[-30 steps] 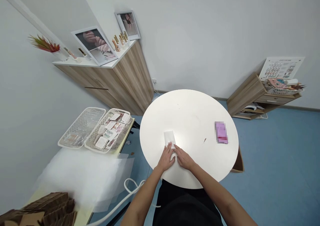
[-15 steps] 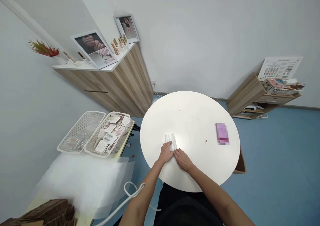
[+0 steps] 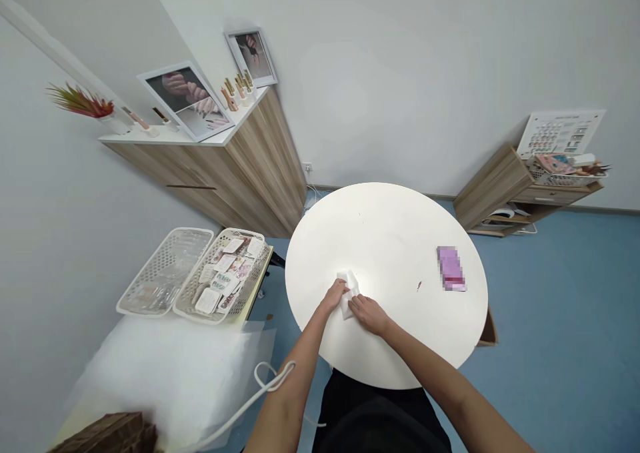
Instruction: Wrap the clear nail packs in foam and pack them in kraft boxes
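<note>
A white sheet of paper or tissue (image 3: pixel 351 293) lies bunched up on the near part of a round white table (image 3: pixel 390 239). My left hand (image 3: pixel 334 296) pinches its left side, and my right hand (image 3: pixel 367 314) grips its lower right edge. The two hands nearly meet, and they hide part of the sheet. Well to the right, out of reach of both hands, lies a pink package (image 3: pixel 451 269), pixelated and unreadable. A small dark speck (image 3: pixel 419 285) marks the tabletop near it.
To the left, a perforated white basket of printed cards (image 3: pixel 223 274) sits beside another basket (image 3: pixel 165 271) on a yellow table, above a translucent white sheet (image 3: pixel 165 373). A white cable (image 3: pixel 265 386) runs near my left arm. Wooden cabinets (image 3: pixel 250 173) stand behind.
The white sheet has gone from a flat rectangle to a bunched shape between my hands. My hands have drawn closer together, and the view has shifted slightly.
</note>
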The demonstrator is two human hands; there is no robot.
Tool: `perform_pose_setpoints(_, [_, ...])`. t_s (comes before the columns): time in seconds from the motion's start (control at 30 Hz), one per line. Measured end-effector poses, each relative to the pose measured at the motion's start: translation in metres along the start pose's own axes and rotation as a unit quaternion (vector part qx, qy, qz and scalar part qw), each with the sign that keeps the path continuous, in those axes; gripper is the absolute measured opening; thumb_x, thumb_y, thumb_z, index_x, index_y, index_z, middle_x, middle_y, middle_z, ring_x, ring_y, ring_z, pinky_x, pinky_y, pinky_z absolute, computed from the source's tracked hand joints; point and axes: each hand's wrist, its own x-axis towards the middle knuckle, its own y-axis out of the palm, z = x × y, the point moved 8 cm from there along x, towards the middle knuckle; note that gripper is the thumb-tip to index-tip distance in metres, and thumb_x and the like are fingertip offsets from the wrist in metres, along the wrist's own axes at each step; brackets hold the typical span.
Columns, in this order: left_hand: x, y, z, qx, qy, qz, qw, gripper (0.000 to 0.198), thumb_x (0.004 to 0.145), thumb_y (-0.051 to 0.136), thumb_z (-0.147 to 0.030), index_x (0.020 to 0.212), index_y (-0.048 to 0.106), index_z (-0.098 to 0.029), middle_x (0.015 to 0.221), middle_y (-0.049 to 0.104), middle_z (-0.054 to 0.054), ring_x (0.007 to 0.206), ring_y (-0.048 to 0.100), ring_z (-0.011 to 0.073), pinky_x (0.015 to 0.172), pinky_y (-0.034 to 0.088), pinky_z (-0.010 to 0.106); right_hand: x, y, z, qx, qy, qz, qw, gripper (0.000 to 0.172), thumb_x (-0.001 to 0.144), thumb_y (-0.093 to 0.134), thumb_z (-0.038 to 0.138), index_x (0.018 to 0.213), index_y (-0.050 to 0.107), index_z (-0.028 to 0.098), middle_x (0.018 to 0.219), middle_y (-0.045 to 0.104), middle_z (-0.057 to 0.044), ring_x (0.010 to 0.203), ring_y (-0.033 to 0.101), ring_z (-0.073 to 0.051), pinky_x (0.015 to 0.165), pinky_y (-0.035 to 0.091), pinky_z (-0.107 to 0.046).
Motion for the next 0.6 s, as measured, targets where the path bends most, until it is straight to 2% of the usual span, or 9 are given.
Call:
perform_pose_setpoints(0.1, [-0.005, -0.001, 0.006, -0.046, -0.006, 0.05, 0.998, 0.023, 0.081, 0.053, -0.037, 0.092, 0.064, -0.02, 0.094, 0.071, 0.009, 0.089, 0.067, 0.0215, 0.082, 0.051, 0.033, 0.007, -0.008, -0.008, 0.016, -0.001, 0.042, 0.999, 0.033, 0.083, 0.048, 0.011, 0.115, 0.057, 0.016, 0.106, 0.059, -0.012, 0.1, 0.051, -0.026, 0.075, 0.047, -0.035])
perform_pose_setpoints(0.17, [-0.013, -0.008, 0.013, -0.069, 0.01, 0.037, 0.997, 0.025, 0.083, 0.051, -0.037, 0.098, 0.064, -0.02, 0.107, 0.068, 0.011, 0.101, 0.065, 0.0215, 0.09, 0.049, 0.035, 0.018, -0.021, -0.017, 0.036, 0.014, 0.049, 0.998, 0.031, 0.081, 0.053, 0.016, 0.112, 0.058, 0.017, 0.105, 0.06, -0.011, 0.103, 0.049, -0.026, 0.073, 0.047, -0.033])
perform_pose_setpoints(0.23, [-0.024, -0.015, 0.02, -0.053, 0.042, 0.001, 0.998, 0.026, 0.083, 0.052, -0.034, 0.104, 0.062, -0.02, 0.115, 0.065, 0.011, 0.111, 0.061, 0.0224, 0.097, 0.046, 0.037, 0.033, -0.033, -0.03, 0.065, 0.046, 0.048, 0.996, 0.03, 0.082, 0.053, 0.02, 0.111, 0.06, 0.018, 0.104, 0.062, -0.009, 0.103, 0.049, -0.025, 0.073, 0.046, -0.031])
perform_pose_setpoints(0.3, [-0.037, -0.016, 0.026, -0.007, 0.084, -0.023, 0.996, 0.033, 0.083, 0.052, -0.029, 0.114, 0.059, -0.021, 0.122, 0.062, 0.011, 0.118, 0.056, 0.0233, 0.102, 0.043, 0.04, 0.05, -0.042, -0.043, 0.09, 0.083, 0.043, 0.992, 0.028, 0.085, 0.051, 0.021, 0.111, 0.062, 0.018, 0.104, 0.062, -0.008, 0.102, 0.05, -0.023, 0.075, 0.045, -0.03])
perform_pose_setpoints(0.43, [-0.057, -0.003, 0.028, 0.103, 0.154, -0.016, 0.983, 0.054, 0.085, 0.049, -0.025, 0.138, 0.042, -0.023, 0.142, 0.048, 0.011, 0.133, 0.044, 0.0244, 0.109, 0.037, 0.045, 0.081, -0.047, -0.068, 0.108, 0.147, 0.031, 0.983, 0.028, 0.089, 0.049, 0.021, 0.112, 0.064, 0.015, 0.112, 0.059, -0.01, 0.103, 0.05, -0.022, 0.085, 0.042, -0.032])
perform_pose_setpoints(0.53, [-0.066, 0.012, 0.022, 0.215, 0.202, 0.006, 0.956, 0.064, 0.087, 0.047, -0.024, 0.148, 0.028, -0.024, 0.157, 0.026, 0.011, 0.145, 0.024, 0.0264, 0.114, 0.03, 0.048, 0.093, -0.042, -0.079, 0.14, 0.176, 0.025, 0.974, 0.03, 0.091, 0.043, 0.016, 0.115, 0.063, 0.014, 0.114, 0.055, -0.01, 0.102, 0.052, -0.019, 0.088, 0.042, -0.03])
perform_pose_setpoints(0.6, [-0.069, 0.025, 0.021, 0.287, 0.225, 0.029, 0.93, 0.065, 0.088, 0.044, -0.024, 0.15, 0.025, -0.024, 0.161, 0.015, 0.01, 0.147, 0.016, 0.0284, 0.115, 0.026, 0.052, 0.096, -0.037, -0.082, 0.165, 0.191, 0.017, 0.968, 0.031, 0.092, 0.041, 0.014, 0.115, 0.061, 0.013, 0.114, 0.054, -0.01, 0.097, 0.055, -0.016, 0.087, 0.043, -0.027])
